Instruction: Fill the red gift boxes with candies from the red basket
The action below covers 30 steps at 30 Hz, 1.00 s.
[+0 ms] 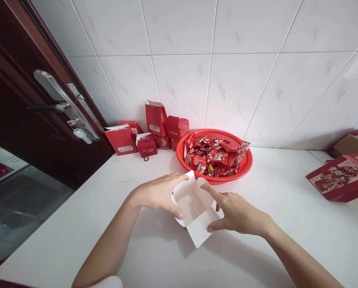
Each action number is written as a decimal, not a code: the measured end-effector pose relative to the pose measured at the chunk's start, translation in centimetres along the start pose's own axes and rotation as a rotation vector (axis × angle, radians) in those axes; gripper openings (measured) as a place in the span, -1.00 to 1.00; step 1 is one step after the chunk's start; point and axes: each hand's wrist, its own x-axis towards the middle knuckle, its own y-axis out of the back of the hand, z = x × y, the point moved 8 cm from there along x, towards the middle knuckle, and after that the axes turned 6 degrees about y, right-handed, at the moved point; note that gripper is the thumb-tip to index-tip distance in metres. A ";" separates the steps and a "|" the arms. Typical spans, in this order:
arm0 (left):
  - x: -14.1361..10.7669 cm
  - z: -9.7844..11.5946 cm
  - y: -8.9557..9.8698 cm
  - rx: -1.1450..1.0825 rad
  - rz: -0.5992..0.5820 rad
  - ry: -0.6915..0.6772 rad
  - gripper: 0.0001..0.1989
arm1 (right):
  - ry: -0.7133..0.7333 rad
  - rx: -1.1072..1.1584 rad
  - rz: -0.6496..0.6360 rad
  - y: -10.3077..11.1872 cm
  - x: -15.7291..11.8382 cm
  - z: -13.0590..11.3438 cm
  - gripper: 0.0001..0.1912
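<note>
A small paper gift box stands open at the top between my hands, its white inside facing me and its flaps folded outward. My left hand grips the left side, thumb at the near left edge and fingers along the far side. On the right, my right hand holds the box with the index finger on the far right flap and the thumb against the near flap. The outer faces are mostly hidden. Just beyond it sits a red plastic basket filled with red-wrapped sweets.
Several red gift boxes stand against the tiled wall at the back left. A larger red printed box lies at the right, near a brown carton. A dark door with a metal handle borders the white tabletop.
</note>
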 end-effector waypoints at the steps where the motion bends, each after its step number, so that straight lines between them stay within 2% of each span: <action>1: 0.2 -0.5 0.0 -0.009 -0.017 0.020 -0.26 | -0.008 0.012 -0.019 -0.2 0.0 0.0 0.01; 5: 0.9 -1.9 0.2 -0.127 -0.043 0.054 -0.02 | -0.052 0.010 -0.045 -0.6 0.0 0.2 -0.05; 7: 1.4 -2.5 -0.1 -0.216 -0.084 0.064 0.01 | -0.068 -0.003 -0.043 -0.6 0.0 0.1 -0.07; 11: 2.3 -3.3 -0.4 -0.318 -0.159 0.038 -0.06 | -0.102 -0.029 -0.079 -0.8 -0.3 -0.1 -0.08; 18: 3.7 -4.1 -0.9 -0.316 -0.184 -0.058 -0.06 | -0.128 -0.059 -0.056 -0.6 -0.8 -0.1 -0.04; 22: 4.5 -3.8 -1.2 -0.389 -0.195 -0.109 -0.10 | -0.093 -0.038 -0.008 -0.5 -1.0 -0.1 -0.09; 27: 4.8 -3.0 -1.6 -0.527 -0.261 -0.087 -0.19 | -0.149 -0.063 -0.046 -0.4 -1.4 0.1 -0.12; 30: 4.5 -2.6 -1.0 -0.465 -0.207 -0.091 -0.35 | -0.136 -0.072 -0.059 0.0 -1.5 -0.2 -0.13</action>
